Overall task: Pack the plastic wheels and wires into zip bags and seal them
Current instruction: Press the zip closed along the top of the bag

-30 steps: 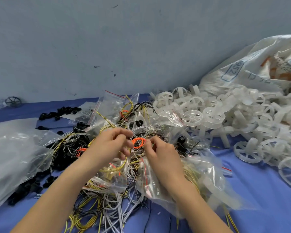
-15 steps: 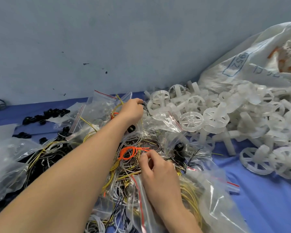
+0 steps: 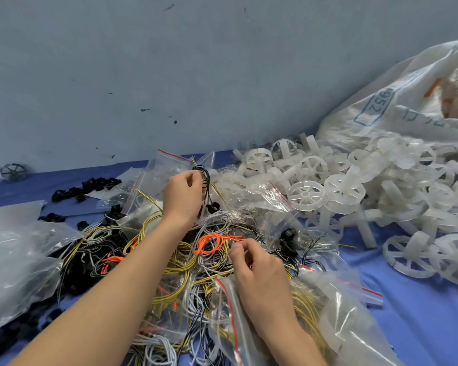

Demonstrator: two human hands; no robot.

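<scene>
**Hands at the wire heap, wheels to the right**

Head view. My left hand (image 3: pixel 183 196) reaches to the far side of the heap, its fingers (image 3: pixel 196 180) clamped on a black wire bundle (image 3: pixel 205 177) that stands lifted a little above the pile. My right hand (image 3: pixel 259 276) lies nearer to me, its heel resting on a zip bag (image 3: pixel 336 315) with a red seal strip and yellow wire inside. Its fingers (image 3: pixel 237 250) are curled together just beside the loose ends of an orange wire coil (image 3: pixel 209 243); I cannot tell whether they pinch a strand. The coil lies on top of the tangled wires (image 3: pixel 175 262), yellow, grey and black, which fill the middle of the blue-covered desk (image 3: pixel 423 320) among more clear zip bags (image 3: pixel 169 165). The plastic wheels (image 3: pixel 341 191), translucent white, are heaped at the right, from near the wire heap to the mouth of a white woven sack (image 3: pixel 397 101) that leans on the wall (image 3: pixel 169 75). Small black parts (image 3: pixel 90 184) lie scattered at the left, beyond a large clear bag (image 3: pixel 16 260). One dark wheel (image 3: pixel 13 171) stands apart at the far left by the wall
</scene>
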